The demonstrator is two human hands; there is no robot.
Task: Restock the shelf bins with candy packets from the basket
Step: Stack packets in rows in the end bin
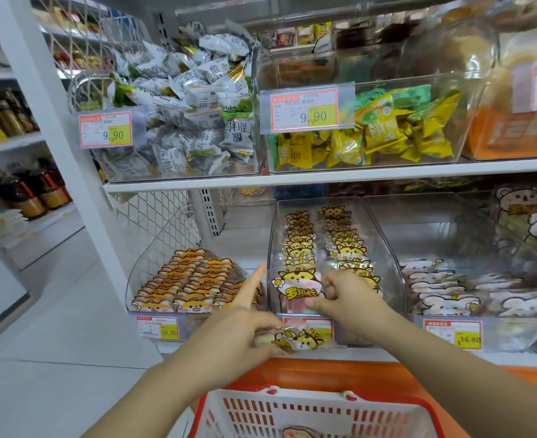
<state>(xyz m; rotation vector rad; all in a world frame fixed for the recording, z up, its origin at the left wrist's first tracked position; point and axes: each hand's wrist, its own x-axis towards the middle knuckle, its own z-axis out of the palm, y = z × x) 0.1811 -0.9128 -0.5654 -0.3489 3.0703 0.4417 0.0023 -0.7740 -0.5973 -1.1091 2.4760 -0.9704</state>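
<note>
Head view: left hand (245,330) pinches a packet (295,341) above the basket (308,395), forefinger pointing out. Right hand (349,298) pinches the front packet (295,287) in the middle bin (385,248). Packets look light, crinkly and slippery, so edges are probably the best hold.

Both forearms extended forward. Left hand (245,331): index finger (254,287) straight, rest curled round a clear yellow-cartoon plastic packet (297,341). Right hand (349,300): fingers (332,284) curled, pinching a second such packet (294,290).

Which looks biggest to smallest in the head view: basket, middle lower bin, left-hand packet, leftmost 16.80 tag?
1. Unsure: middle lower bin and basket; the basket is nearest and cropped.
2. packet in left hand.
3. 16.80 tag.
</note>
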